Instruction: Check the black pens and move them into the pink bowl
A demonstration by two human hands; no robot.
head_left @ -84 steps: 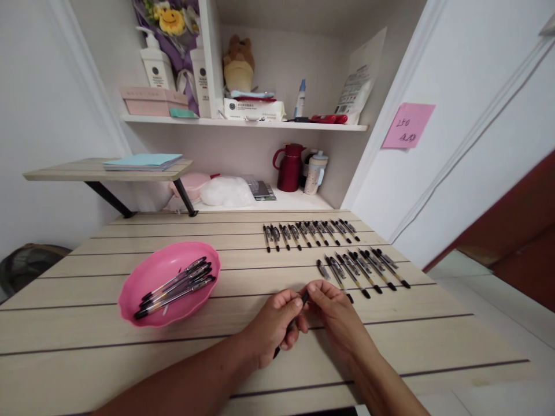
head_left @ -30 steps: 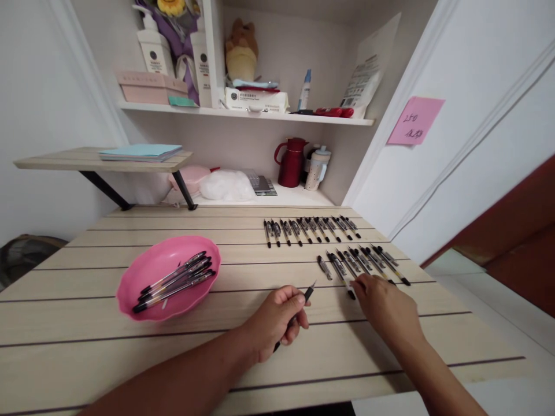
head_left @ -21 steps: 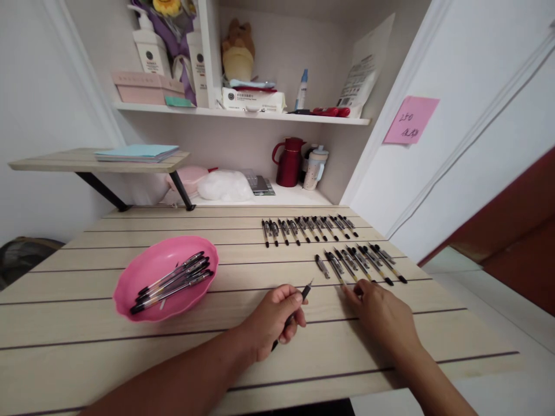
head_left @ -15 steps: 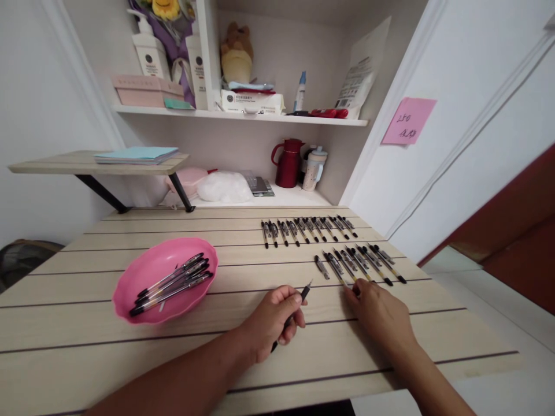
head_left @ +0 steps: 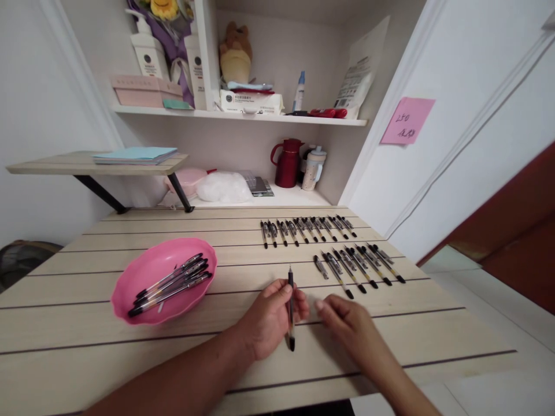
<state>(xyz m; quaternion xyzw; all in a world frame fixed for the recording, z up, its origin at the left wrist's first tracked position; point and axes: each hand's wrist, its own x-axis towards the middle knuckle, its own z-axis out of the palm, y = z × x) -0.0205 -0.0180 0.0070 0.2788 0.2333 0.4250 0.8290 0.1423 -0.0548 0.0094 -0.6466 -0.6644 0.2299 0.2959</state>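
My left hand [head_left: 273,312] is closed around an uncapped gel pen [head_left: 291,327], its tip pointing up and away and its black end toward me. Just to the right, my right hand [head_left: 353,326] hovers over the table with curled fingers; I see nothing in them. It is apart from the pen. Beyond it lies a near row of uncapped pens [head_left: 356,279] with separate caps, and a lone cap [head_left: 321,267] at its left end. Farther back, a second row of pens and caps [head_left: 307,230] lies side by side.
A pink bowl [head_left: 120,289] on the left contains several capped pens [head_left: 173,283]. A small raised shelf [head_left: 52,163] bears blue paper [head_left: 136,153]. At the back stand a red jug [head_left: 288,164] and a pale cup [head_left: 313,170]. The table's front edge is close to me.
My right hand has left the near pen row and moved left, toward my left hand. The pen in my left hand has swung from slanted to nearly upright in view.
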